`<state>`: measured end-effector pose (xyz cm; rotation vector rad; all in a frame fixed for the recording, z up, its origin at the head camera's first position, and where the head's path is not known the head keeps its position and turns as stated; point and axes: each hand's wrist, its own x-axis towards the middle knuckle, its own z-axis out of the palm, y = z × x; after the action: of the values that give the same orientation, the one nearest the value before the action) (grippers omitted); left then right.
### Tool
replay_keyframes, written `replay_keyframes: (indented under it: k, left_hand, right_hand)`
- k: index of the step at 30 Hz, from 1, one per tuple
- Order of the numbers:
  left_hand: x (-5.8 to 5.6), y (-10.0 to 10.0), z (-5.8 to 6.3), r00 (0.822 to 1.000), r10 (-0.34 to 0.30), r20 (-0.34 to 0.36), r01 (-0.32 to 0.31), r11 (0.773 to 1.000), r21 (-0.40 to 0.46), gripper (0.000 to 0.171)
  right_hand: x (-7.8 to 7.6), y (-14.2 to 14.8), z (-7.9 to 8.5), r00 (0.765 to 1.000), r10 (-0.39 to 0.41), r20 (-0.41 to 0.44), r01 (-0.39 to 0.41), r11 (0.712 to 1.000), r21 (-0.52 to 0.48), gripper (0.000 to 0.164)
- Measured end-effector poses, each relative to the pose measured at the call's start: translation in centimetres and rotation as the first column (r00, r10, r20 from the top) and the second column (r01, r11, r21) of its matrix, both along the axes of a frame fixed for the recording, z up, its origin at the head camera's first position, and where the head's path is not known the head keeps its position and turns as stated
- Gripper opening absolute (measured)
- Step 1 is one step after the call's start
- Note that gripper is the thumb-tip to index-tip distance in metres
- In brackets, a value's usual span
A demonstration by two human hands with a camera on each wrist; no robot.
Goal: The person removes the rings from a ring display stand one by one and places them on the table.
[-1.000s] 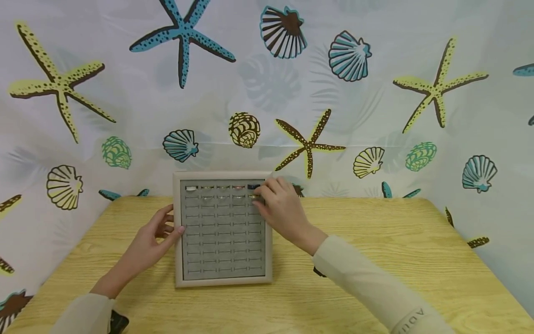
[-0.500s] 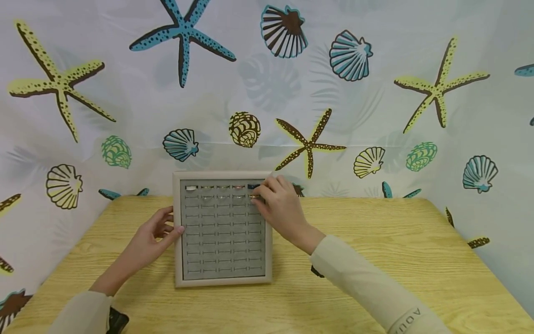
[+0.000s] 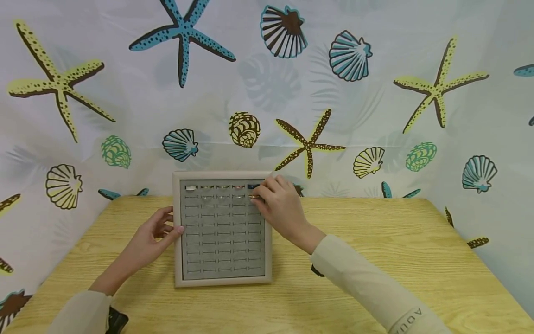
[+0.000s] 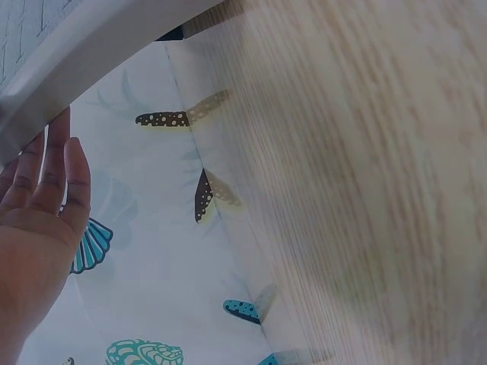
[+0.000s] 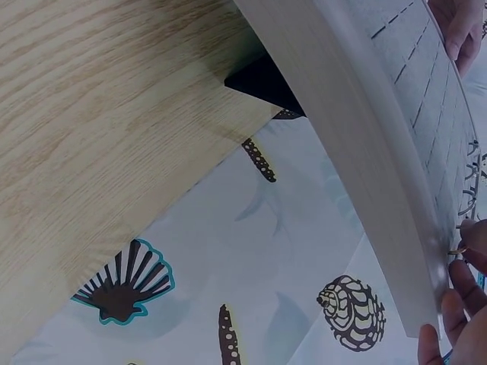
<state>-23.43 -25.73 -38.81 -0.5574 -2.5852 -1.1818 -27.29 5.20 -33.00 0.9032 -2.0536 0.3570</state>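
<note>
- The left hand [image 3: 151,237] grips the board's near border, thumb on the front, fingers behind it.
- The framed ring board [image 3: 225,239] stands between both hands on the wooden surface [image 3: 375,227], a black support [image 5: 266,85] behind it.
- A white ring [image 3: 191,188] sits above and to the right of the left hand's thumb.
- A dark blue ring [image 3: 252,187] sits just above the right fingertips.
- The right hand [image 3: 284,211] pinches a gold ring [image 3: 253,196] at its second-row slot; how deeply seated, I cannot tell.

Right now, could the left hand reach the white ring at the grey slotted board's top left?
Probably yes: the left hand holds the pale rectangular frame lower down, and nothing covers the white ring.
</note>
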Motion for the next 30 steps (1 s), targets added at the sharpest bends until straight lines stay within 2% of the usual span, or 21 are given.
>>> replay_keyframes:
  k: [15,22,30]
  left_hand:
    - [-0.03,0.04,0.16,1.000,-0.018,-0.021,0.018,1.000,0.002,0.049]
    - [0.07,0.11,0.27,1.000,-0.015,-0.018,0.015,1.000,0.000,0.049]
    - [-0.12,-0.12,0.12,1.000,-0.010,-0.027,0.009,1.000,-0.019,0.050]
  right_hand:
    - [0.35,0.24,0.34,1.000,0.005,-0.005,-0.005,1.000,0.007,0.010]
    - [0.31,0.42,0.22,0.999,0.051,0.015,-0.051,0.999,-0.019,0.009]
    - [0.03,0.58,0.09,0.994,0.108,0.000,-0.108,0.994,-0.027,0.009]
